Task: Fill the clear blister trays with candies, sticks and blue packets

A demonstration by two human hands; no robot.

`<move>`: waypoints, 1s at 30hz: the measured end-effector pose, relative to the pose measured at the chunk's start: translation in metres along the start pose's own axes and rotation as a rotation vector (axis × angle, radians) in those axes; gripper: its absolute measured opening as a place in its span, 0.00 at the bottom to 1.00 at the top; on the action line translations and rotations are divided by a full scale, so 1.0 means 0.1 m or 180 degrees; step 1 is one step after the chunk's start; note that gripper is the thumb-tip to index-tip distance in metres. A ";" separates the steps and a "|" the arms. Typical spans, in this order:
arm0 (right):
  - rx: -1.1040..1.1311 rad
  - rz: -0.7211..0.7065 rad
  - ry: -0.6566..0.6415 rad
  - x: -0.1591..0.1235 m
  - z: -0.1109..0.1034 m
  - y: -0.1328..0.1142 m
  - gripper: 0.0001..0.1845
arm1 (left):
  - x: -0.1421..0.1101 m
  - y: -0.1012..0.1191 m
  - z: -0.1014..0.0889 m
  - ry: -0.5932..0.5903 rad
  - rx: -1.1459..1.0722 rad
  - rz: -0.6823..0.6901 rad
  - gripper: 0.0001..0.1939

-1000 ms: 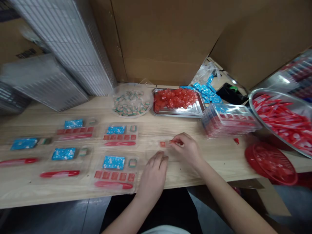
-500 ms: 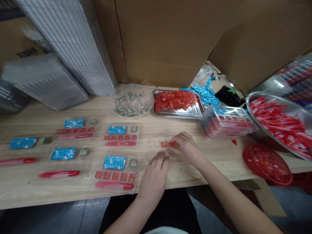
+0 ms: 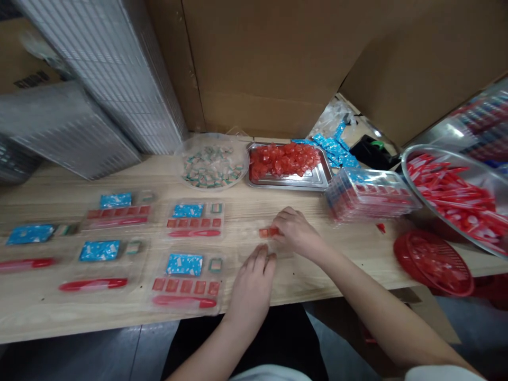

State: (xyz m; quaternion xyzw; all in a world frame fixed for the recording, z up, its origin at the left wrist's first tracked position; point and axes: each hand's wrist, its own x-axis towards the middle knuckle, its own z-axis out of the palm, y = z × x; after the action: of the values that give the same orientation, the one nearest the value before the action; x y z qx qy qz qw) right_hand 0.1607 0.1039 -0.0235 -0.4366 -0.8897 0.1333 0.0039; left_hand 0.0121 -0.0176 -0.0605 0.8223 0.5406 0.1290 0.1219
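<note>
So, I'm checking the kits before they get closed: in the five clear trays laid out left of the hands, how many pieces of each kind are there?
Blue packets: 5
Green-edged small blocks: 5
Red squares: 15
Red pen-shaped tools: 5
Total: 30

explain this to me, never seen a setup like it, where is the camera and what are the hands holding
There's no machine: you see a person's bare left hand and right hand through a camera worn on the head, looking forward and down. On the table lie clear packs with blue packets; behind stands a metal tray of red pieces. The right fingertips are at a small red square; whether either hand grips anything is unclear.
</note>
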 end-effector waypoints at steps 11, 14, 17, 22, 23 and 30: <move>0.0449 -0.0306 0.0093 -0.13 -0.09 0.04 0.05 | -0.01 -0.02 0.01 -0.0006 -0.0013 -0.0018 0.20; 0.0164 -0.0299 -0.0094 -0.07 -0.10 0.00 0.04 | -0.02 -0.01 0.00 0.0040 -0.0040 0.0013 0.20; 0.0139 -0.0108 -0.0043 0.28 -0.28 0.17 0.05 | -0.02 -0.01 -0.01 0.0027 -0.0086 0.0018 0.22; -0.0430 0.0438 0.1094 1.25 -0.41 0.56 0.17 | -0.01 0.00 -0.01 0.0008 -0.0037 -0.0051 0.23; -0.0515 0.0403 0.0984 1.37 -0.37 0.61 0.20 | -0.01 0.00 0.00 0.0012 -0.0027 -0.0061 0.23; -0.1062 0.0482 0.1001 1.00 -0.03 0.80 0.17 | -0.05 0.00 0.10 0.0068 -0.0048 -0.0109 0.24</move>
State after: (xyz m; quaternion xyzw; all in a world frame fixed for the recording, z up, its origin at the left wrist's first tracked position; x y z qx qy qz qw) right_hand 0.1606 0.2291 -0.0509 -0.5120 -0.8526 -0.0852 0.0602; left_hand 0.0133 -0.0227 -0.0706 0.8106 0.5549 0.1397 0.1245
